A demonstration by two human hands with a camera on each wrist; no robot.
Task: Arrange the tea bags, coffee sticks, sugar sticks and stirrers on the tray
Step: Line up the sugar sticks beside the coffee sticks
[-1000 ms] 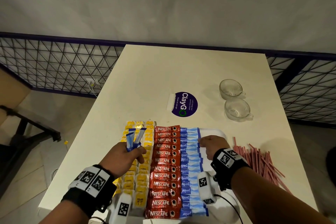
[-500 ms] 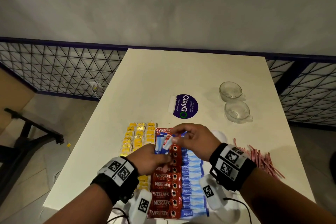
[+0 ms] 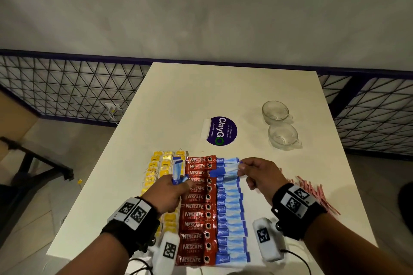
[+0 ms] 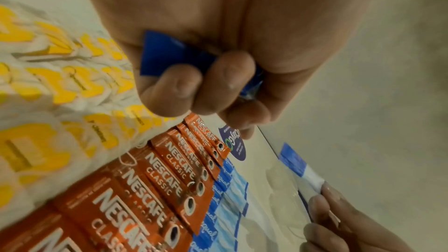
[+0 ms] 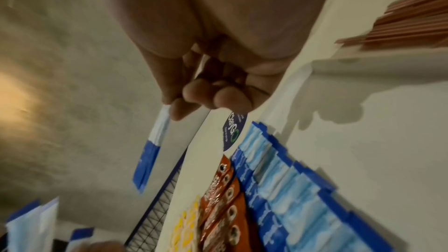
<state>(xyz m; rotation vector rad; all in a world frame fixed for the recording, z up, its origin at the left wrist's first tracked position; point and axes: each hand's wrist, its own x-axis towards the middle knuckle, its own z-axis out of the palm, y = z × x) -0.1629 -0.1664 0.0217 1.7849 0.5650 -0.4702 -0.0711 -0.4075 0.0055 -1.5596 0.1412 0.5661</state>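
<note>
Sugar sticks [image 3: 232,210] lie in a blue column on the tray [image 3: 290,250], beside a red column of coffee sticks [image 3: 196,207] and yellow tea bags [image 3: 161,165]. One loose sugar stick [image 3: 224,171] is pinched in the right hand [image 3: 260,173] above the column; the left hand [image 3: 166,192] grips a small bundle [image 3: 177,168] upright. Stirrers [image 3: 312,192] lie on the worktop [image 3: 223,91] to the right.

The head view looks steeply down from above the near end of the table [image 3: 223,96]. Each wrist view sits low and close beside the coffee sticks [image 4: 155,185], looking along its hand toward the table's far end. All three share the coffee sticks and the round sticker [image 3: 221,130] beyond them.
</note>
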